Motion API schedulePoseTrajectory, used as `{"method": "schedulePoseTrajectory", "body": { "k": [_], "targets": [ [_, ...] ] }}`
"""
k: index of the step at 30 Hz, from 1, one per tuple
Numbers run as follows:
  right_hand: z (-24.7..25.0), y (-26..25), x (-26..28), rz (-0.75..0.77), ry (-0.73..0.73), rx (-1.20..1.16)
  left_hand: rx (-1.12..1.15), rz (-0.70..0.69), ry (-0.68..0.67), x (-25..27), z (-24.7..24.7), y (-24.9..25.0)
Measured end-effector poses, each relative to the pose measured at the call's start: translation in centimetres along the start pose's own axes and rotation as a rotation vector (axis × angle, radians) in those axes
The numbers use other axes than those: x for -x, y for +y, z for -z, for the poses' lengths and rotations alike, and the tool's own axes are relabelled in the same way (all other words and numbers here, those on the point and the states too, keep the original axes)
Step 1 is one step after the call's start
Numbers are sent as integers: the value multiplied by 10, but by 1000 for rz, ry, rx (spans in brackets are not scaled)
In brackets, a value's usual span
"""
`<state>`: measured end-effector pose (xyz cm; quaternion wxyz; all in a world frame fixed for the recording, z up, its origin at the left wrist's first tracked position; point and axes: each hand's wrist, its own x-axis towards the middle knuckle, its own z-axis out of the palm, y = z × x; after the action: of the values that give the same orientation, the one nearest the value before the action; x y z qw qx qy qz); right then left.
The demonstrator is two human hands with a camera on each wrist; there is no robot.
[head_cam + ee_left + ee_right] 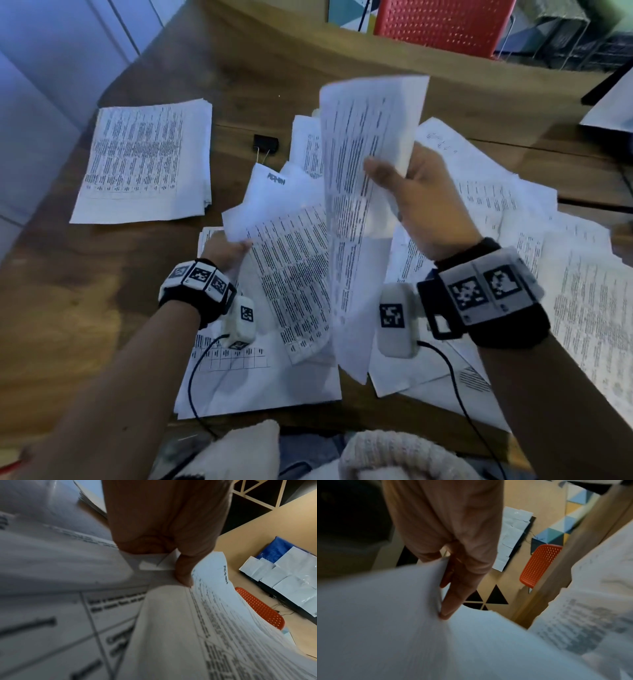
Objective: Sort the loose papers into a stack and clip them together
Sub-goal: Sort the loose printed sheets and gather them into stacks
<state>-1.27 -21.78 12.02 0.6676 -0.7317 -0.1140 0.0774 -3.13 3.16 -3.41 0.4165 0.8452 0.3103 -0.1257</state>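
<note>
Wooden table (pixel 164 58) lay strewn with papers (pixel 579 294) while the left hand (pixel 224 248) pinched one sheet (pixel 291 274) and the right hand (pixel 428 202) gripped another sheet (pixel 363 154) upright.

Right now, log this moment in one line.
left hand: holds printed sheet | right hand: holds raised sheet | binder clip: untouched on table

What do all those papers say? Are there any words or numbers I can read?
None can be read for certain.
Sheet in the right hand: print too blurred.
Sheet in the left hand: a dark stamped word, unreadable.
Neat stack: too small.
Wrist bands: only square code patterns.
</note>
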Motion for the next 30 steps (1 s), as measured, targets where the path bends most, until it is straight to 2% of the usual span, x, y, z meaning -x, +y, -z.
{"method": "schedulePoseTrajectory", "body": {
  "k": [4, 7, 10, 13, 15, 17, 18, 20, 22, 24, 27, 30],
  "targets": [
    [12, -18, 6, 73, -78, -428, 38, -23, -26, -2, 2, -6],
    [24, 6, -1, -51, 8, -488, 95, -34, -105, 1, 4, -4],
    [34, 57, -15, -300, 85, -265, 213, -26, -176, 9, 6, 0],
    [34, 104, -25, -479, 31, 189, 76, 46, -127, 10, 7, 6],
    [30, 123, -28, -503, -37, 415, 54, 108, -127, 10, 6, 10],
    [24, 132, -29, -495, -46, 557, 73, 105, -134, 9, 5, 11],
    [22, 136, -29, -500, -30, 598, 117, 81, -139, 11, 4, 12],
    [18, 143, -28, -529, 6, 626, 254, -53, -132, 16, 1, 9],
    [11, 143, -26, -499, 13, 650, 393, -131, -187, 19, -1, 3],
    [1, 137, -23, -378, -4, 656, 353, -114, -214, 18, -3, 0],
    [-10, 118, -25, -94, 67, 640, 77, -39, -114, 11, -4, -2],
    [-10, 77, -28, 123, 167, 520, 37, 4, 65, 9, -2, 1]
  ]
}}
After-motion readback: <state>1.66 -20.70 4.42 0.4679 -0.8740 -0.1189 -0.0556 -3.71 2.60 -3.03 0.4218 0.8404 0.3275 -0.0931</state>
